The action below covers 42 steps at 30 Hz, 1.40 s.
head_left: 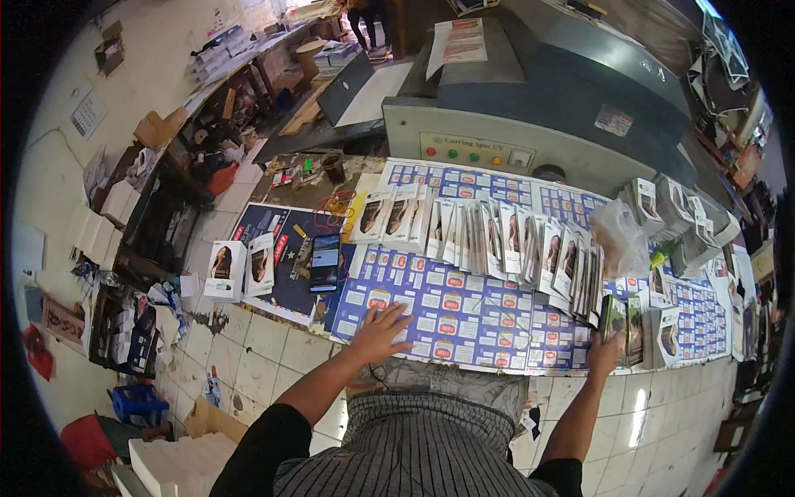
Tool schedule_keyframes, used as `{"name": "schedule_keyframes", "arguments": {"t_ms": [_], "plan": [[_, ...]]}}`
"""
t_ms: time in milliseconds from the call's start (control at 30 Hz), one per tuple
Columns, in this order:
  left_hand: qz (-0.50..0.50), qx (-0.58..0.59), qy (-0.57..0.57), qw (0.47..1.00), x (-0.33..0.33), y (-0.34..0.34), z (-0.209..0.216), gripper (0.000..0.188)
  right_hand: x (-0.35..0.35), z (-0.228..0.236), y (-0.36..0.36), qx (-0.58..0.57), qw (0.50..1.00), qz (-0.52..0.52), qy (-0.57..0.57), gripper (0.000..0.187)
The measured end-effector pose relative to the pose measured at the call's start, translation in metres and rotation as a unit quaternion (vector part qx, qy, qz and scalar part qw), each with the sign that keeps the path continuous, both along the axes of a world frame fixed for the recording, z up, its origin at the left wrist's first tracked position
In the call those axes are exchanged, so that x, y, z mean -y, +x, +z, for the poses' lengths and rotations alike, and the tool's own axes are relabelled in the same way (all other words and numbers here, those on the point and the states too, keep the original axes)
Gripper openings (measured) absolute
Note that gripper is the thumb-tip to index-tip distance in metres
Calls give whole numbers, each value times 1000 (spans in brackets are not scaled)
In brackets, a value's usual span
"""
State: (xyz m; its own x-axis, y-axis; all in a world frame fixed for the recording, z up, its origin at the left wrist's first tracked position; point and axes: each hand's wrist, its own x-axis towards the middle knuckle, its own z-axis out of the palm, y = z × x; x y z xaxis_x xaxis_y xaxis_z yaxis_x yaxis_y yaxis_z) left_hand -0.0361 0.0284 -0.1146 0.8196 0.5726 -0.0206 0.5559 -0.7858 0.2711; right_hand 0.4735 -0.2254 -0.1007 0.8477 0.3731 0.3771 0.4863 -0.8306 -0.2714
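My left hand [383, 333] lies flat with fingers spread on the blue-and-white printed sheet [397, 286] covering the table. At the right front, my right hand [606, 351] is closed around the near end of a dark green printed card stack [613, 313]. A second, similar green stack [634, 331] stands beside it. From the middle to the right runs a long fanned row of white printed cards [511, 236], each with a dark brown picture. The row's right end comes close to my right hand. White cards [666, 338] also stand right of the green stacks.
A phone [325, 263] and two white card stacks [224, 272] lie on the left. A clear plastic bag [619, 238] sits behind my right hand, near more stacks [694, 240]. A large grey machine [464, 124] with coloured buttons borders the table's back. The front edge faces tiled floor.
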Motion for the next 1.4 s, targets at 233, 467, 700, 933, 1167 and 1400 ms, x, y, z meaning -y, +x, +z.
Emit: {"name": "schedule_keyframes", "arguments": {"t_ms": [233,467,700,933,1167,1400], "plan": [[-3,20,-3,1000,0,4,2,69,44,6,-39,-22,998,52,19,37],[16,75,-195,978,13,38,48,66,-4,64,-105,52,954,193,223,38],[188,435,-623,623,59,96,76,43,-100,100,-293,-117,824,545,99,52],[216,429,-597,643,59,65,71,40,-115,80,-276,-205,866,435,133,69],[221,433,-614,621,53,60,68,42,-114,87,-291,-151,857,476,130,66],[171,399,-555,709,54,58,76,41,-117,76,-288,-275,839,421,207,55]]}}
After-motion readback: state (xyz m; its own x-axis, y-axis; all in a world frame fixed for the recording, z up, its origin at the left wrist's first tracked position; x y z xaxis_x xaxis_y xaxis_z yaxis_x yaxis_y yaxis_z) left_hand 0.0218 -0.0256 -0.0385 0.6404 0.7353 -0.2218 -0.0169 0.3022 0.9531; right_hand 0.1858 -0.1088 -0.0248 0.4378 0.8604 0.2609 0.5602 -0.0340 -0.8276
